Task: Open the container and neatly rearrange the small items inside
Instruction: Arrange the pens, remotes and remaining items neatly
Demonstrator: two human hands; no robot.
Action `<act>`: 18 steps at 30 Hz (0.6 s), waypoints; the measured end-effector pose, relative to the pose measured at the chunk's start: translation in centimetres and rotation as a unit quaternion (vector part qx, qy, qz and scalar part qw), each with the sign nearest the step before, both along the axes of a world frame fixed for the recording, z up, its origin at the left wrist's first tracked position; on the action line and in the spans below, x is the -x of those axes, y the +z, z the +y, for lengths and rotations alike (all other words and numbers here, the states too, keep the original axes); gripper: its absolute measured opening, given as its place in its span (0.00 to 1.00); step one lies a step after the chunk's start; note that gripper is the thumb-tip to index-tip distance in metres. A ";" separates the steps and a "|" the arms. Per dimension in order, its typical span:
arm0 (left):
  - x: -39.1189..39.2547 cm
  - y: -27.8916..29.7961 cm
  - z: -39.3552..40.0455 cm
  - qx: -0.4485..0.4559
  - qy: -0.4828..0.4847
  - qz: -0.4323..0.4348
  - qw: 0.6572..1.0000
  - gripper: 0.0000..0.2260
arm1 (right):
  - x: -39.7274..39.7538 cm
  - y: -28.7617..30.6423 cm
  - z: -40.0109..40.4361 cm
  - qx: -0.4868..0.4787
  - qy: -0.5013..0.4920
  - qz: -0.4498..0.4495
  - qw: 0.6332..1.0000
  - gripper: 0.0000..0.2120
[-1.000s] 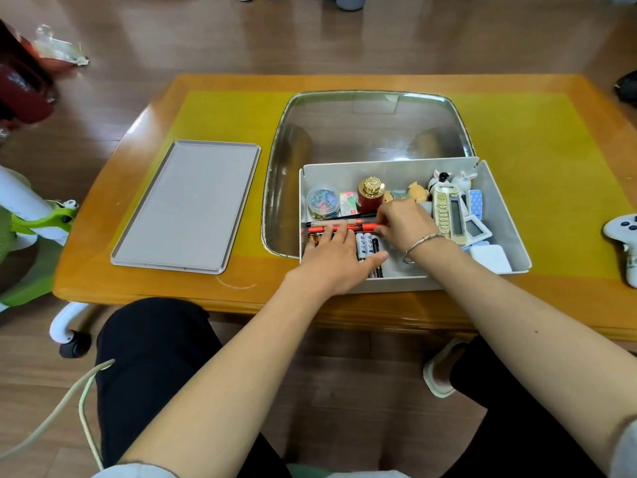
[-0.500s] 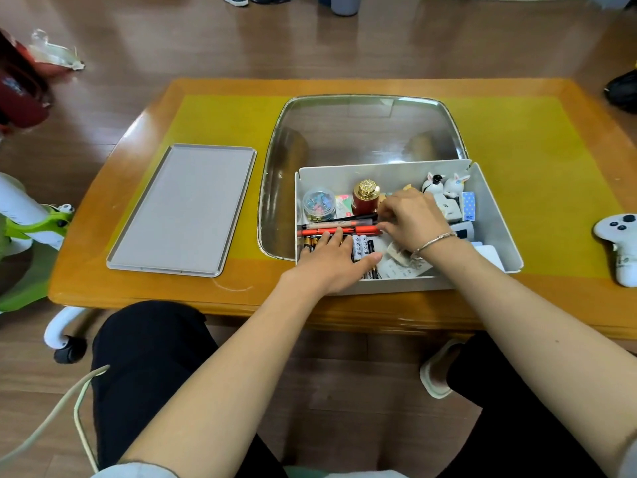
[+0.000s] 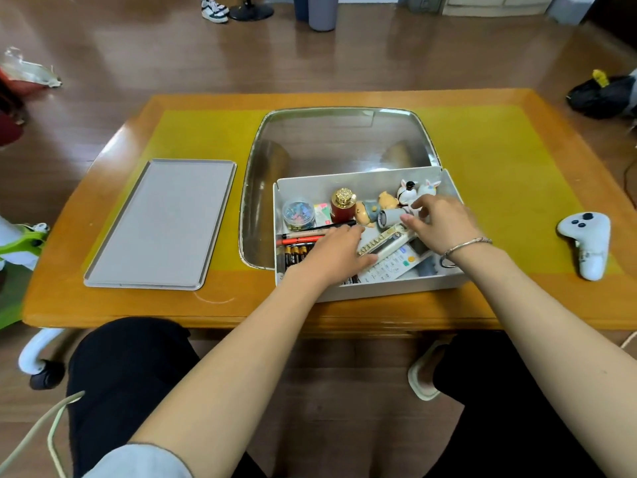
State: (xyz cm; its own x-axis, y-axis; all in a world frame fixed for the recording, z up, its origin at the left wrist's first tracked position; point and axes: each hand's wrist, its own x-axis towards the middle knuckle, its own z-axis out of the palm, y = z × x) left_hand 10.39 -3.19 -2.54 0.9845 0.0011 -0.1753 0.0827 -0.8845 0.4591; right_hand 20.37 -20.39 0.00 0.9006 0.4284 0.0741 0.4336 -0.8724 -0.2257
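wooden table [image 3: 103, 305] on wood floor | left hand [image 3: 331, 253] flat in container [image 3: 379, 288] | right hand [image 3: 444, 222] loose, grasp unclear

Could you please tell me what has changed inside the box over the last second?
The right hand moved from the pens rightward to the figurines, fingers curled over a grey cylinder. The left hand stayed flat on the batteries. The lid stayed put.

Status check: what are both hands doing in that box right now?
Left hand flat on pens and batteries. Right hand among the figurines, fingers curled, grip unclear. White box open, lid on the table to its left. Nothing blocking.
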 end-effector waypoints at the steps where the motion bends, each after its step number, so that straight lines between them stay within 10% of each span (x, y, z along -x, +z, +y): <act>1: -0.4 0.0 -0.3 0.004 -0.004 0.017 1.000 0.32 | 0.0 0.0 -0.3 -0.003 -0.009 -0.002 1.000 0.16; 12: -2.0 -0.5 -1.3 0.024 0.002 0.057 0.998 0.21 | 0.0 0.1 -2.8 0.048 -0.043 0.037 0.997 0.11; 18: 0.0 0.9 -0.9 0.022 0.089 -0.069 0.993 0.24 | 0.5 -0.7 -2.4 0.141 -0.048 0.061 0.987 0.17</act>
State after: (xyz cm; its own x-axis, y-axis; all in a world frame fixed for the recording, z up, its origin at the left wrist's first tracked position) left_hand 10.39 -4.08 -1.62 0.9840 0.1729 -0.0420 0.1696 -0.8402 0.5150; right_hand 19.89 -22.77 -0.74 0.9328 0.3290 -0.1473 0.3308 -0.9436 -0.0126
